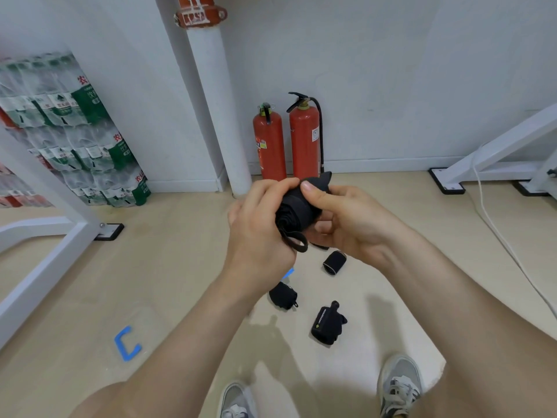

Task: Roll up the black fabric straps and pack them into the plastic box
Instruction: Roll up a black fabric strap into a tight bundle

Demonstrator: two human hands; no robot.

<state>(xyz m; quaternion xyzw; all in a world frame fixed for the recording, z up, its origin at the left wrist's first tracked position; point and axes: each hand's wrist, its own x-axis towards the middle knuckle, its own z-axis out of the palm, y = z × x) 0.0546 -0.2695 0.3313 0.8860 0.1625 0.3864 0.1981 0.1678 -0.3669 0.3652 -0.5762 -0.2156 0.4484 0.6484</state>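
Note:
A rolled black fabric strap point(297, 208) is held in the air at chest height, its loose end sticking up near the top and a small loop hanging below. My left hand point(259, 230) grips its left side with curled fingers. My right hand point(340, 218) holds the right side, thumb pressed on top. On the floor below lie three rolled black straps: one point(334, 262) behind my hands, one point(282, 295) in the middle, one with a white logo point(327, 325) nearest my feet. No plastic box is visible.
Two red fire extinguishers point(286, 143) stand against the wall beside a white pipe point(217, 101). Stacked packs of bottled water point(69, 128) are at left. White frame legs point(60, 251) cross the left and right sides. Blue tape marks point(126, 343) and my shoes point(399, 384) are on the floor.

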